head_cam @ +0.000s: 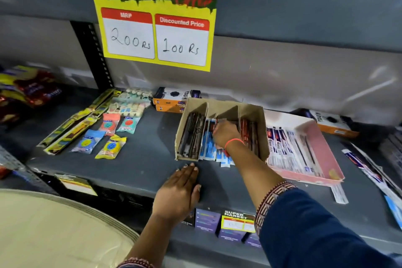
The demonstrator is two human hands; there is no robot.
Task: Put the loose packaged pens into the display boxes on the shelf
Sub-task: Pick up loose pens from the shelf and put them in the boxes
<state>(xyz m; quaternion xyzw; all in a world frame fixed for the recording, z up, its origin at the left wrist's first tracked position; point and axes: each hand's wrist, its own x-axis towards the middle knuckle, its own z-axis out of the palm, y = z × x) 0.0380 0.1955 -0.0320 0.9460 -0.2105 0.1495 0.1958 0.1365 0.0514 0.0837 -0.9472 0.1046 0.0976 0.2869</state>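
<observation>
A brown cardboard display box (254,113) with three compartments stands on the grey shelf (141,165). Dark pens fill its left compartment, blue-and-white packaged pens (207,148) the middle one, red and dark pens the right. My right hand (226,134) reaches into the middle compartment with its fingers closed on the blue packaged pens. My left hand (181,191) lies flat and open on the shelf in front of the box, holding nothing. A pink display box (326,159) of white-and-blue packaged pens sits to the right. Loose packaged pens (367,169) lie at the far right.
Small coloured packets (109,144) and long yellow packs (71,128) lie on the left of the shelf. Orange-and-white boxes (171,100) stand behind the brown box. A yellow price sign (156,26) hangs from the upper shelf. Purple boxes (206,220) sit below the shelf edge.
</observation>
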